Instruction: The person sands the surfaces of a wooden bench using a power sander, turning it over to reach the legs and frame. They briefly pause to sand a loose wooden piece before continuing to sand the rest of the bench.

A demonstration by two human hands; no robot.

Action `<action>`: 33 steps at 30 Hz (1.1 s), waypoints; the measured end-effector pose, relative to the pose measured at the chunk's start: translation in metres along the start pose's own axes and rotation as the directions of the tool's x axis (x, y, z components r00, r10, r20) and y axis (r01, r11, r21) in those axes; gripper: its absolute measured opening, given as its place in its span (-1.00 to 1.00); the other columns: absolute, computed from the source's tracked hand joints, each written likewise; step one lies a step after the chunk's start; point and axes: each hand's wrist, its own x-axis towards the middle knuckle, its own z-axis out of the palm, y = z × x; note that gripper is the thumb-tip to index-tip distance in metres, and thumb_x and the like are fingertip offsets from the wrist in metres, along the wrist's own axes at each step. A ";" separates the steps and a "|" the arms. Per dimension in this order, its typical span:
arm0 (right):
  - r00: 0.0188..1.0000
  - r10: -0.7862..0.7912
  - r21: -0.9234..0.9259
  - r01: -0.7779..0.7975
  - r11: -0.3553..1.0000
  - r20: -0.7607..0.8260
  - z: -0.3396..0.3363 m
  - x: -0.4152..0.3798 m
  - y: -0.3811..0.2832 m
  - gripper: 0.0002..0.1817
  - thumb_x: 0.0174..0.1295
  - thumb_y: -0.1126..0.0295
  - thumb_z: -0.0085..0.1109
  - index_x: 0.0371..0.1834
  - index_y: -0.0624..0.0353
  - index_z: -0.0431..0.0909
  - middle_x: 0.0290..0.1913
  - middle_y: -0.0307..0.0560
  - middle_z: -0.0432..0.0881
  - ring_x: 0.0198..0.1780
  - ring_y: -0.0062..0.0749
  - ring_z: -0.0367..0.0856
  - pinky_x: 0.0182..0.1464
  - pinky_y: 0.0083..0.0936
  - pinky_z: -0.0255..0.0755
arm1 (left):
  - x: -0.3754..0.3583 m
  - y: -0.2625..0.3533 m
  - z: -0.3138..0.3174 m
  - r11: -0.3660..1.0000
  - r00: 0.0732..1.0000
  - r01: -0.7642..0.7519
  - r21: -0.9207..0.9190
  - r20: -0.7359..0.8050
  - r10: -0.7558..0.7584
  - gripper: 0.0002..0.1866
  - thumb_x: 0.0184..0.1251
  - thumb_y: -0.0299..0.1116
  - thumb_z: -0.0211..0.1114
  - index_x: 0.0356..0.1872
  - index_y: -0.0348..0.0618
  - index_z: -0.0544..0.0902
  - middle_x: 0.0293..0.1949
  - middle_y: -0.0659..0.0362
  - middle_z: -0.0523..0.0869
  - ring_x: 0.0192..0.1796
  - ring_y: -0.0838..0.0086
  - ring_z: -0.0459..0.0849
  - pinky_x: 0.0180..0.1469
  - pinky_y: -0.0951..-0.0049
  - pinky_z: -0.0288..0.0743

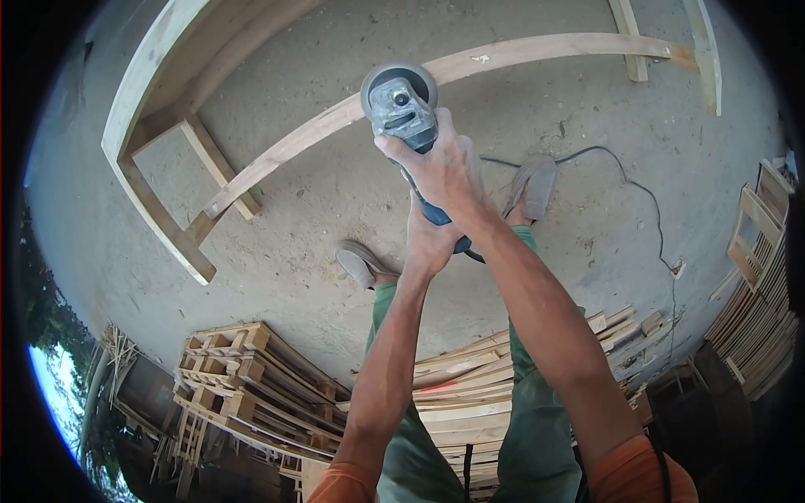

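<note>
An angle grinder (404, 116) with a round disc is held in both my hands. My right hand (449, 168) wraps round the grinder's body just behind its head, the thumb lying along the left side. Closer to me, my left hand (432, 235) grips the dark blue rear part, near the cord. The disc overlaps a long wooden rail (528, 52) of a timber frame in this view. Pale dust coats my right hand and the grinder's head.
A wooden end piece (134, 92) stands at the left of the frame, with a leg (704, 59) at the right. A black cord (650, 193) runs over the concrete floor to a socket end (677, 268). Stacked pallets (243, 369) and planks (470, 411) lie around my legs.
</note>
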 end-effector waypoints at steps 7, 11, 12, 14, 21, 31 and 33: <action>0.999 0.029 -0.040 -0.028 0.999 0.029 -0.048 0.016 0.008 -0.13 0.12 -0.29 0.44 0.06 0.41 0.48 -0.29 0.28 0.73 -0.21 0.12 0.81 -0.16 -0.13 0.67 | 0.011 0.007 0.051 0.999 0.999 0.032 -0.013 -0.030 -0.032 -0.04 0.08 -0.25 0.68 0.47 -0.19 0.28 0.25 0.09 0.60 0.23 0.38 0.62 0.26 0.32 0.53; 0.999 0.047 0.002 -0.047 0.999 0.012 -0.068 0.024 0.017 -0.12 0.12 -0.28 0.44 0.09 0.39 0.48 -0.23 0.29 0.73 -0.14 0.12 0.81 -0.10 -0.12 0.66 | 0.021 0.010 0.072 0.999 1.000 0.031 -0.034 -0.002 -0.031 -0.04 0.08 -0.24 0.68 0.47 -0.20 0.29 0.25 0.08 0.61 0.23 0.37 0.62 0.27 0.31 0.52; 0.998 0.056 0.019 -0.056 0.998 0.000 -0.076 0.027 0.020 -0.13 0.12 -0.28 0.45 0.11 0.37 0.48 -0.21 0.29 0.74 -0.12 0.12 0.81 -0.09 -0.12 0.65 | 0.024 0.010 0.079 0.999 1.000 0.029 0.012 -0.003 -0.029 -0.03 0.08 -0.22 0.68 0.47 -0.20 0.28 0.25 0.08 0.60 0.23 0.36 0.62 0.28 0.31 0.51; 0.997 0.074 0.033 -0.074 0.997 -0.019 -0.092 0.031 0.027 -0.14 0.11 -0.27 0.45 0.12 0.35 0.48 -0.18 0.29 0.74 -0.10 0.13 0.80 -0.07 -0.11 0.65 | 0.029 0.010 0.095 0.998 0.999 0.033 0.057 0.007 -0.034 -0.03 0.08 -0.21 0.68 0.47 -0.20 0.28 0.26 0.08 0.60 0.24 0.36 0.62 0.28 0.30 0.51; 0.991 0.136 0.028 -0.135 0.990 -0.019 -0.159 0.034 0.035 -0.13 0.11 -0.32 0.41 0.12 0.32 0.50 -0.13 0.29 0.74 -0.08 0.18 0.78 -0.02 -0.05 0.60 | 0.034 0.015 0.161 0.997 1.000 -0.025 0.076 0.007 0.024 -0.11 0.17 -0.20 0.62 0.45 -0.22 0.31 0.24 0.08 0.62 0.23 0.36 0.62 0.29 0.29 0.50; 0.988 0.138 0.036 -0.136 0.990 -0.074 -0.231 0.056 0.078 -0.13 0.11 -0.31 0.43 0.09 0.36 0.49 -0.21 0.29 0.73 -0.15 0.22 0.78 -0.09 -0.06 0.63 | 0.052 0.023 0.236 0.987 0.998 -0.025 0.158 0.068 0.015 -0.21 0.26 -0.22 0.57 0.42 -0.25 0.36 0.21 0.09 0.64 0.22 0.39 0.62 0.29 0.32 0.49; 0.986 0.133 0.054 -0.128 0.990 -0.096 -0.241 0.055 0.084 -0.12 0.11 -0.31 0.43 0.09 0.37 0.49 -0.21 0.30 0.73 -0.14 0.22 0.78 -0.10 -0.06 0.64 | 0.053 0.023 0.249 0.988 0.998 -0.008 0.153 0.069 -0.002 -0.21 0.27 -0.22 0.57 0.42 -0.25 0.36 0.21 0.09 0.64 0.21 0.39 0.62 0.29 0.32 0.49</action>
